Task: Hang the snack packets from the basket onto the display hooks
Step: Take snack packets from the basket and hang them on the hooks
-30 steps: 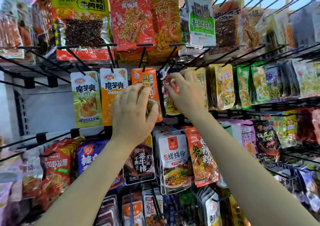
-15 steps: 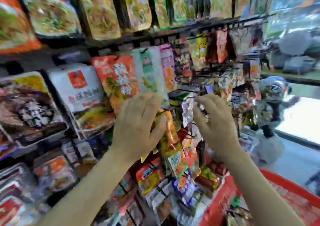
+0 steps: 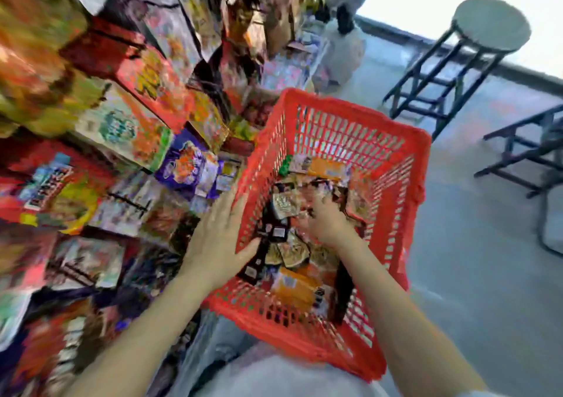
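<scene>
Left hand: fingers straight, palm flat against the red basket wall at 9 o'clock, holding nothing. Right hand: reached down inside the basket, fingers curled into the packets; blur hides whether they grasp one, cannot tell. Packets heaped on the basket floor. Display rack at 10 o'clock, packed with hung packets. Stool at 1 o'clock, well apart.

The basket is bright red with little holes all over. Inside it lie orange, black and gold snack packets. Beside the basket hangs a purple packet.
</scene>
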Tool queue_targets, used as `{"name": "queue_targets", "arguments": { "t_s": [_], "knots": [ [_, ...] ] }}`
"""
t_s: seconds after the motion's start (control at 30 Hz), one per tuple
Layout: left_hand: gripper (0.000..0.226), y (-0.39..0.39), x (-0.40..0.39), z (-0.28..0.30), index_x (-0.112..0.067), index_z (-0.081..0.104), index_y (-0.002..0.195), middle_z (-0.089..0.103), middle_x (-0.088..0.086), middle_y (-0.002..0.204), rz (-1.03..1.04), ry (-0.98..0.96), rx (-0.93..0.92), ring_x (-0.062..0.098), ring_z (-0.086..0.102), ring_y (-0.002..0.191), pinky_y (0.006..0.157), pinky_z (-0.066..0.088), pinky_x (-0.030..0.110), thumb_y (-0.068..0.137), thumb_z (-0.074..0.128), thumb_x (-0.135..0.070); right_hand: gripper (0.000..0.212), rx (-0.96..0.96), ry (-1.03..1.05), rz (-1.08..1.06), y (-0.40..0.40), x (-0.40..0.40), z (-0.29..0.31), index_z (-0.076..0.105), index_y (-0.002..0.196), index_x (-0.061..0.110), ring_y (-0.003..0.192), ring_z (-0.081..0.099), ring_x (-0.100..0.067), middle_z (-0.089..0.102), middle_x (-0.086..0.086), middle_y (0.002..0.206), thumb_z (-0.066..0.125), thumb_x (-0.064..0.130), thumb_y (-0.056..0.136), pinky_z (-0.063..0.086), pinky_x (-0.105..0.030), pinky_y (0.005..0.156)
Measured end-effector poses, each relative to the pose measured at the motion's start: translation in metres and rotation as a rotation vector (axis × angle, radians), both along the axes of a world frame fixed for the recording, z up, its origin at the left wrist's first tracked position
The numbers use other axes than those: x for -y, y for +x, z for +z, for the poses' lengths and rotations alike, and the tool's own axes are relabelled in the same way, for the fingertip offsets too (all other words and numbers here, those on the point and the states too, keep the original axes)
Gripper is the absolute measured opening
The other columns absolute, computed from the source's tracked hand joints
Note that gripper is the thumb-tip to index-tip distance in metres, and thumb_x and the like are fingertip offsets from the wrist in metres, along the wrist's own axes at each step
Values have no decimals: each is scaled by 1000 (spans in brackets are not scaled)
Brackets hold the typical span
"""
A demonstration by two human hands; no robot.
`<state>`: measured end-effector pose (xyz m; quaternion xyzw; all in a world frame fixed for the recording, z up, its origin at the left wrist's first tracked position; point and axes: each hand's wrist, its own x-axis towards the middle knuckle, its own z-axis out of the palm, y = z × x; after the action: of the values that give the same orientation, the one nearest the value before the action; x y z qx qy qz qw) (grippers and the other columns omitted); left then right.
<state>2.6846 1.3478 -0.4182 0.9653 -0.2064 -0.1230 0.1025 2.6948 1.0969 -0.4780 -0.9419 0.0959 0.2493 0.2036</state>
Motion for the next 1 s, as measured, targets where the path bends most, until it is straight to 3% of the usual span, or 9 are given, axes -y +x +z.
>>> {"name": "queue_targets", "arguments": {
  "t_s": [0.17,0.33,0.47,0.53,0.63,0.73,0.8,0.87,1.0],
  "knots": [
    [86,1,-8,2,-13,19,160,15,5,169,-6,-53,-7,29,24,152,119,33,48,88,39,-55,67,68,-98,-16,11,-10,-16,38,145,12,128,48,-37,46,-16,141,66,45,93,44,-49,100],
    [95,-11,-20,3,-28,-15,159,-23,-15,166,17,-79,-36,12,-8,156,122,9,37,97,52,-49,70,138,-188,100,40,-11,-21,33,152,23,147,27,-33,35,-12,154,70,32,93,21,-55,120],
    [96,-16,-21,3,-31,-24,156,-29,-16,163,47,-47,-56,10,-11,155,123,10,41,98,49,-52,55,89,-248,93,49,-16,-26,43,145,13,142,32,-34,44,-13,146,65,30,96,20,-55,119],
    [95,-15,-21,3,-32,-27,155,-31,-17,162,56,-39,-76,9,-13,154,124,10,41,98,47,-53,36,225,-263,63,52,-17,-20,54,131,10,131,42,-35,53,-14,135,61,22,98,33,-48,109],
    [95,-14,-21,4,-33,-29,154,-32,-17,162,54,-46,-93,8,-13,154,125,11,42,99,45,-53,11,350,-23,-248,55,-10,-4,59,100,8,94,58,-32,61,-9,99,61,18,98,40,-36,67],
    [93,-14,-21,5,-33,-25,156,-30,-17,163,63,-64,-105,9,-11,155,124,12,42,98,46,-52,27,244,359,-564,51,-11,4,60,84,4,77,64,-36,65,-14,81,69,27,94,52,-42,64],
    [93,-15,-20,6,-34,-25,155,-30,-18,162,68,-67,-114,9,-10,155,124,12,42,99,47,-52,36,84,445,-579,39,-25,2,66,95,-5,76,65,-29,70,-18,89,72,30,92,56,-43,74],
    [93,-15,-20,6,-35,-26,155,-31,-19,161,70,-71,-125,8,-10,154,124,13,43,99,47,-51,38,-43,363,-523,27,-40,-10,64,107,-1,81,59,-23,70,-15,100,73,32,92,55,-42,77],
    [92,-14,-22,5,-36,-23,156,-30,-23,160,69,-107,-142,8,-8,155,123,14,44,99,48,-50,70,-110,430,-587,19,-68,-27,41,139,4,110,61,-28,60,-13,127,79,29,87,50,-37,81]
  ]
}}
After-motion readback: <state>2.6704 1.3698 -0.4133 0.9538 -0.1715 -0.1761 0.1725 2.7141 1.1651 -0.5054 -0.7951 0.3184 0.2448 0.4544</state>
